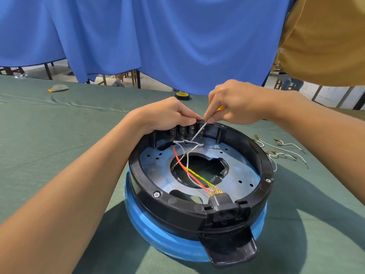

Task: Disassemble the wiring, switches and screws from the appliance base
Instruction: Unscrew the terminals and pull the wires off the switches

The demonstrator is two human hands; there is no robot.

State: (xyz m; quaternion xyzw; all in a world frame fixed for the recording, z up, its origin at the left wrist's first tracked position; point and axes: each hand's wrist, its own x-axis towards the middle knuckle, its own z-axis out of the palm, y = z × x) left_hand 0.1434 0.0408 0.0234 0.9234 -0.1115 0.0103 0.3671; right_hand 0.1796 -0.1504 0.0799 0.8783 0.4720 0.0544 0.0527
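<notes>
– Base location, anyone? And what's inside it?

– The appliance base (177,212) sits open side up on the green-covered worktop (59,119), right in front of the person. It's a black rim on a blue body. Inside there's a bluish metal plate (243,171) with a big hole in the middle. A row of switches (186,132) stands against the far rim, and a black power socket (223,206) sits at the near rim. A red wire (187,173), a yellow-green wire (199,176) and a white wire (187,161) run from the socket across the hole toward the switches. Two hex bolts show on the rim, one on the near left (156,194) and one on the right (268,180).

– ok, and the hands?

– The left hand (167,115) is curled over the far rim, gripping it just above the switches. The right hand (237,103) pinches a screwdriver (198,132) with a yellow handle. Its shaft angles down and its tip is at the switch terminals, though I can't tell which one it touches.

– Anything around it?

– A bunch of loose white wires (284,151) with brass terminals lies on the worktop just right of the base. A tape roll (182,95) sits beyond the hands, and a blue curtain (177,36) hangs behind it.
</notes>
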